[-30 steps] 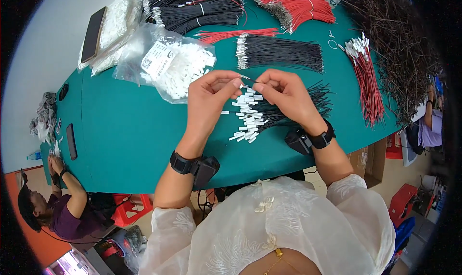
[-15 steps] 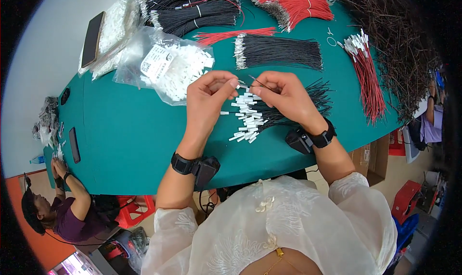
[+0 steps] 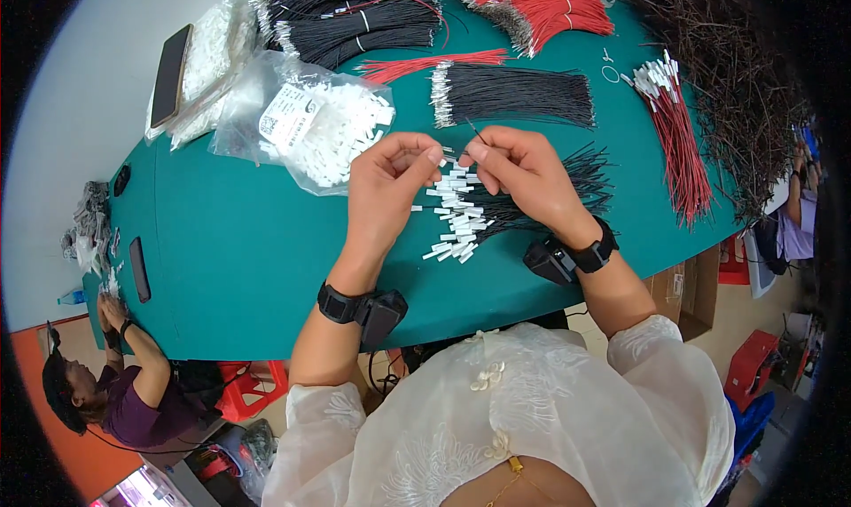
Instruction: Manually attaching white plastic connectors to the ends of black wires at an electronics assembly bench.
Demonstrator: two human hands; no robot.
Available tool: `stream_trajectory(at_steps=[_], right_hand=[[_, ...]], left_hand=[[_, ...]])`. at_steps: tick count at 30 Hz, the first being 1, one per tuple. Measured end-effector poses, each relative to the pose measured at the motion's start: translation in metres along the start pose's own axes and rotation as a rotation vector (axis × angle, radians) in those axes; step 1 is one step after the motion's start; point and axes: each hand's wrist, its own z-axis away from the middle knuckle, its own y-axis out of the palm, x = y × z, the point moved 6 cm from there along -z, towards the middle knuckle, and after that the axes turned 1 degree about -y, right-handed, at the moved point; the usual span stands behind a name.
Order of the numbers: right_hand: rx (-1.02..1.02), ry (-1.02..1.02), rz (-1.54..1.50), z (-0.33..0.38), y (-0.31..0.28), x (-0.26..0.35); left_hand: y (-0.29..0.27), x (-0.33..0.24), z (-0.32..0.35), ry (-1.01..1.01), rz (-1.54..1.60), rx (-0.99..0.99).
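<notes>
Between the thumb and fingers of my left hand [image 3: 394,172] is a small white connector housing [image 3: 444,162], partly covered by the fingertips. My right hand [image 3: 525,168] pinches a thin dark wire [image 3: 476,131] that sticks up past the fingers; its lower part is hidden. The fingertips of both hands are a short gap apart. Under and just in front of them lies a pile of white connectors [image 3: 459,228] on black wires [image 3: 581,183], whose loose ends fan out to the right. A flat bundle of black wires [image 3: 523,95] with pale tips lies beyond my hands.
On the green table [image 3: 239,268] are an open bag of white connectors [image 3: 341,139], a phone [image 3: 170,77], red wires with white connectors [image 3: 681,148] and a dark tangled heap [image 3: 736,81]. Black bundles [image 3: 372,19] and red bundles [image 3: 550,11] lie at the back. Another person [image 3: 124,383] works at left.
My right hand has tilted, so the dark wire now points more upright, and its fingertips have drawn slightly away from my left hand. My left hand has barely moved.
</notes>
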Motion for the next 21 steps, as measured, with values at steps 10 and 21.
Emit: stream_trajectory(at_steps=[10,21], right_hand=[[-0.073,-0.055,-0.068,0.0,-0.003,0.0],[-0.191,-0.116,-0.002,0.003,-0.008,0.012]], left_hand=[[0.003,-0.002,0.002,-0.002,-0.036,-0.002],[0.003,0.004,0.003,-0.086,0.24,-0.011]])
